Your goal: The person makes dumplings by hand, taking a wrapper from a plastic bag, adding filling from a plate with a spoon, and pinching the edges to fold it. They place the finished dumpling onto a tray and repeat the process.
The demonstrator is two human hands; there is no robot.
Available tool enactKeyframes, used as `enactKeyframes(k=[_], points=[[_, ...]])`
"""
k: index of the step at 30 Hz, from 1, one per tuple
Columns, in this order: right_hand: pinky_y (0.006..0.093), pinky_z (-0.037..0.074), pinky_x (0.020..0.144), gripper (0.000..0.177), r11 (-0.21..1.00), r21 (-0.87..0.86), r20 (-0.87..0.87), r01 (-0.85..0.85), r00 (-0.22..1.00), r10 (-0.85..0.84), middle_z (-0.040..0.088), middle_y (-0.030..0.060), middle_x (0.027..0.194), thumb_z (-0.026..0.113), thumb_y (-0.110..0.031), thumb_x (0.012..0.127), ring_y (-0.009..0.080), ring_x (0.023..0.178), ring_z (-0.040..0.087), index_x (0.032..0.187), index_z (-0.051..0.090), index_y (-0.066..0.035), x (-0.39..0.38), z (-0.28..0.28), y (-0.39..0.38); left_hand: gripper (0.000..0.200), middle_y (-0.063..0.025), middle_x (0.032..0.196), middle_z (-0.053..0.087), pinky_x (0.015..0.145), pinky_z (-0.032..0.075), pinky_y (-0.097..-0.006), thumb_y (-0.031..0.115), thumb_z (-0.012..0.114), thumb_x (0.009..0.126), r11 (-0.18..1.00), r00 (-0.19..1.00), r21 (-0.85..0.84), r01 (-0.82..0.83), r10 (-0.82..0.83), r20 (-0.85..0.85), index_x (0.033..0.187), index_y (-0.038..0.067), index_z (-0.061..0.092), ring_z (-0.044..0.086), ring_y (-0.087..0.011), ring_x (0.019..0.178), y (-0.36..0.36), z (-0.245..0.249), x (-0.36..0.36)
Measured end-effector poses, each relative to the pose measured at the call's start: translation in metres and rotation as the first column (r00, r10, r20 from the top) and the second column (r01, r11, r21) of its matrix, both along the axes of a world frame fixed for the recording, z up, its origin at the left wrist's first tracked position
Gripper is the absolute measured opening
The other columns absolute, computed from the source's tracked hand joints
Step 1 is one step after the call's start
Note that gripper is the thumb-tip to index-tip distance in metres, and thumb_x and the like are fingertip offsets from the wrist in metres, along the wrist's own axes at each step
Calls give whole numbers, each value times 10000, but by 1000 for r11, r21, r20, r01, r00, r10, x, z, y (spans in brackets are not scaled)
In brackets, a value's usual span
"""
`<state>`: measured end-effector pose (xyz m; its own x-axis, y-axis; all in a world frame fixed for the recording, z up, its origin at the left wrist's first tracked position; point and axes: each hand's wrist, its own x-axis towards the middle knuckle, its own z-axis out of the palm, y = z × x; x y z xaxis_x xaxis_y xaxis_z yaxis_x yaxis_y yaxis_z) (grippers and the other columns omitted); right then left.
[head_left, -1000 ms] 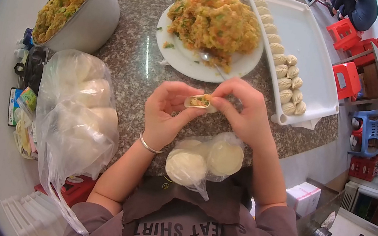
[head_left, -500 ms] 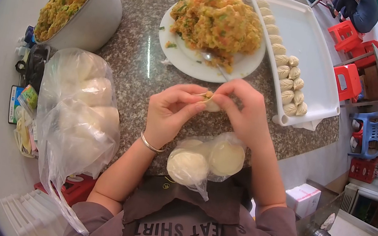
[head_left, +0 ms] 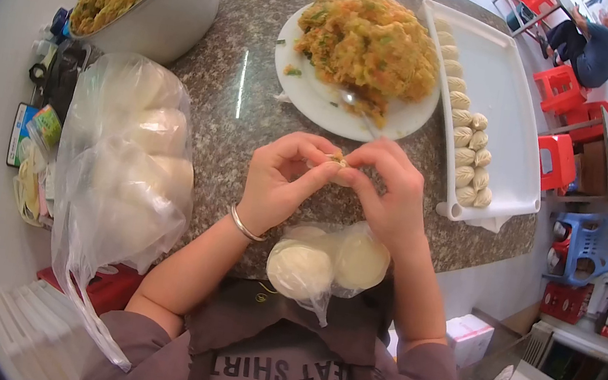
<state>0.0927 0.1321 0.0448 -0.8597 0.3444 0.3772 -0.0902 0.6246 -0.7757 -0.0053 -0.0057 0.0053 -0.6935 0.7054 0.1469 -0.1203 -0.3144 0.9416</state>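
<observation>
Dumpling [head_left: 340, 169], small and pale, sits between the two hands, with a bit of its filling peeking out on top. The left hand [head_left: 275, 186] is at 8 o'clock from it and pinches one side with thumb and fingers. The right hand [head_left: 391, 195] is at 4 o'clock and pinches the other side, so the fingertips almost meet. Both hands are up over the stone table [head_left: 223, 178]. A shiny bangle [head_left: 242, 226] is on the left wrist.

At 12 o'clock is a white plate [head_left: 295, 90] with a big heap of filling [head_left: 373, 43] and a spoon [head_left: 348, 97]. At 2 o'clock, a white tray [head_left: 509, 118] has folded dumplings [head_left: 466, 156] along its near side. At 6 o'clock, round dough sheets [head_left: 300, 271] lie in clear plastic. At 9 o'clock is a big bag of dough [head_left: 130, 172], and at 10 o'clock a metal pot [head_left: 180, 22] full of filling.
</observation>
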Motion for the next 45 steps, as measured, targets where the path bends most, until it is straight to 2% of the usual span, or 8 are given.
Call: enactKeyframes(k=[4,6,13,21,26,31,35,45], points=[[326,465,705,84,997,8,-42,82,996,-82,598,99,807,664,-50,773,253,773,587,812,602,-8,0,1,4,117,-144,1068,585,845,526,-276,-54,635,812,996,995,78,34,-42,96,927,-44,618,609,-180,973,2,5,1],[309,464,685,86,986,-166,52,5,999,4,595,96,802,663,-40,775,230,758,590,817,599,-2,2,6,10,124,-144,1079,581,856,523,-278,-66,629,809,994,994,97,43,-52,95,932,-45,626,609,-185,978,2,4,-1],[305,461,686,77,996,-70,81,-52,995,57,591,93,789,657,-30,779,216,736,593,812,598,6,-1,17,7,126,-138,1081,588,848,525,-270,-74,629,802,993,997,91,77,-79,22,922,-40,649,609,-176,983,0,2,0],[405,447,881,77,997,-49,-7,67,998,-67,627,98,817,678,-48,770,256,787,607,836,651,-20,-2,-4,-3,259,-129,1053,619,749,541,-243,-63,671,769,997,989,-41,-62,67,130,1015,6,626,631,-162,916,-1,7,1],[450,426,916,65,996,44,-12,74,997,-74,626,92,817,673,-52,775,268,791,606,828,647,-26,-2,-2,1,220,-104,1045,624,726,557,-241,-17,677,777,988,896,-97,-124,69,-438,996,-1,668,643,-147,892,0,7,-1],[413,451,869,54,993,76,-36,95,995,-93,623,93,813,660,-48,783,258,782,607,821,637,-18,-1,-3,4,182,-126,1076,595,788,549,-254,-59,639,795,997,976,-50,-65,53,-213,972,-24,666,625,-170,946,1,6,1],[327,472,726,71,991,-130,72,4,997,5,606,97,794,652,-41,788,224,759,604,836,622,2,1,7,12,187,-143,1091,579,840,527,-262,-105,611,800,999,995,22,46,-43,-89,969,-39,657,602,-181,993,0,2,0],[335,472,717,82,995,-76,-2,58,998,-58,611,91,803,675,-55,772,249,791,594,830,633,-14,-5,-5,-1,138,-145,1073,571,812,527,-263,-80,634,802,999,993,19,-39,41,-107,936,-49,637,605,-170,945,1,1,2]])
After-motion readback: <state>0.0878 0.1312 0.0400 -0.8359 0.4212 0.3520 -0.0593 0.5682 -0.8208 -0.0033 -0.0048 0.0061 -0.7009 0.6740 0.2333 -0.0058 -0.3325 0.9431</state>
